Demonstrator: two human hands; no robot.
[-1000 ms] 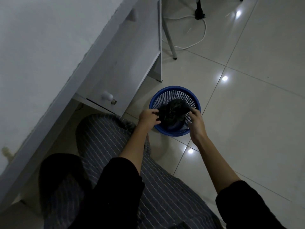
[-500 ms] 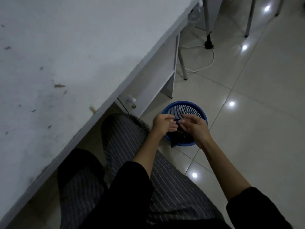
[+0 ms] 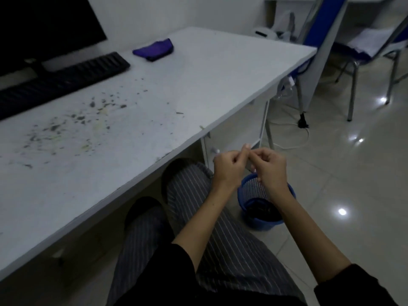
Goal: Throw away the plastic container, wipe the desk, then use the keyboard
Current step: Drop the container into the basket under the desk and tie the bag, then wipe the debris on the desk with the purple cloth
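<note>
While both curled hands [image 3: 249, 166] meet empty over bin [image 3: 245, 191], bin contents unclear.

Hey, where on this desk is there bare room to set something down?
The clean stretch of the white desk runs from the purple cloth out to the right corner and front edge. The near-left end also looks mostly bare. It is crowded and dirty in front of the black keyboard, where dark crumbs are scattered.
</note>
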